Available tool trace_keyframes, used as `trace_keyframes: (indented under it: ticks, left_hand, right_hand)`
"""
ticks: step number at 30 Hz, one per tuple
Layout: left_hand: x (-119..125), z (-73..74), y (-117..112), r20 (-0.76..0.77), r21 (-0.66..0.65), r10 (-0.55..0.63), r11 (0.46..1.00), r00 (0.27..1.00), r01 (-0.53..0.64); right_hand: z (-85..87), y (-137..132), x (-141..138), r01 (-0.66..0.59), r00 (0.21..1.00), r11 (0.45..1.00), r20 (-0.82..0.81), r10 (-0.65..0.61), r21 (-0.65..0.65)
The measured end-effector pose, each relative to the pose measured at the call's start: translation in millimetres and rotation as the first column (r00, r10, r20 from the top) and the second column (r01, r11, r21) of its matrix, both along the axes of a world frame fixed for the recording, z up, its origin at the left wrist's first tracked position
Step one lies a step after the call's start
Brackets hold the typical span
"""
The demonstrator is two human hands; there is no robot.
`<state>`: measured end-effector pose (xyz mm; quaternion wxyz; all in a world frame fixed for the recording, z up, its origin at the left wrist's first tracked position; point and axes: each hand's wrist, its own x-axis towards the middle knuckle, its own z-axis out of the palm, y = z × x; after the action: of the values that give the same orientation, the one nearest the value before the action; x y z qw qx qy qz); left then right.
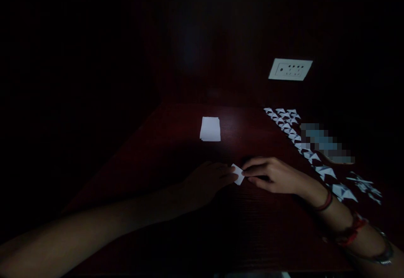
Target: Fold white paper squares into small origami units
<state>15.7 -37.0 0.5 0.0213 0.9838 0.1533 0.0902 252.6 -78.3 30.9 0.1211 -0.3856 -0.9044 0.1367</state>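
A small white folded paper piece [238, 174] lies on the dark reddish table [176, 143] between my two hands. My left hand [210, 181] comes in from the lower left, its fingers closed on the paper's left side. My right hand [271, 175] reaches in from the right and pinches the paper's right edge with its fingertips. Red bands and a bracelet sit on my right wrist. The scene is very dim, so finger detail is faint.
A small stack of white paper sheets [210, 129] lies further back on the table. Several folded white paper triangles [293, 133] run in rows along the right side. A white socket plate [290, 69] sits on the dark back wall.
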Motion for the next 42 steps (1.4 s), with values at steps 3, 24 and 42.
trace_keyframes:
  ticks: [3,24,42]
  left_hand:
    - [-0.1,-3.7,1.8,-0.003,0.004,0.005,1.000,1.000,-0.005]
    - [3.0,4.0,1.7,0.044,-0.029,0.024,0.999,0.999,-0.023]
    - [0.2,-1.2,0.9,0.013,0.085,-0.049,0.995,0.999,0.048]
  right_hand:
    - [1.8,-0.3,-0.5,0.002,1.000,1.000,-0.021,-0.002,-0.016]
    - [0.3,-2.0,0.7,0.051,0.997,0.999,-0.054,-0.049,0.020]
    - [1.3,-1.8,0.2,0.015,0.998,1.000,-0.067,-0.016,-0.012]
